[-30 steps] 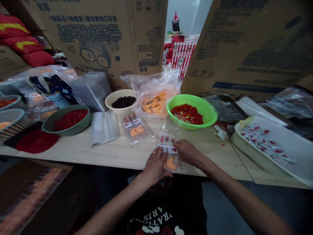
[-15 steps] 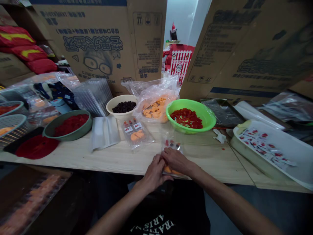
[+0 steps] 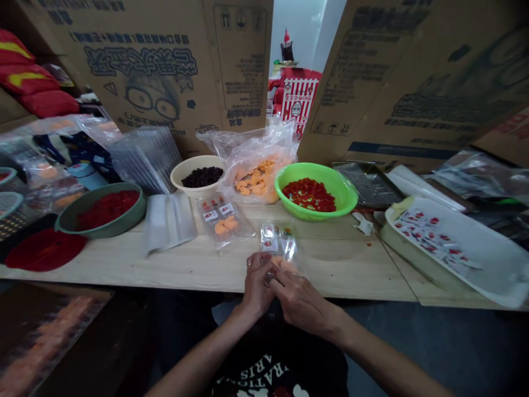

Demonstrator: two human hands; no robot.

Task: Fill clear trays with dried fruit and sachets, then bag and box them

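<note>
In front of me a clear plastic bag with a compartment tray [image 3: 278, 238] inside lies on the wooden table. Small white printed sachets, orange pieces and little dark and red bits show through it. At its near end, my left hand [image 3: 258, 284] and my right hand [image 3: 300, 298] meet with fingers pinched together on the bag's edge. The exact grip is partly hidden by the fingers. Just left of it rests another bagged tray [image 3: 221, 227] with orange pieces and two sachets.
Behind stand a cream bowl [image 3: 178, 179] of dark pieces, a bag of orange pieces [image 3: 256, 179] and a bright green bowl [image 3: 347, 203] of red pieces. A white tub [image 3: 491, 242] of sachets is right. Flat plastic bags [image 3: 169, 220] and a grey-green bowl [image 3: 99, 227] lie left.
Both hands have drawn back from over the tray to the bag's near end, uncovering more of the tray. The view has shifted slightly.
</note>
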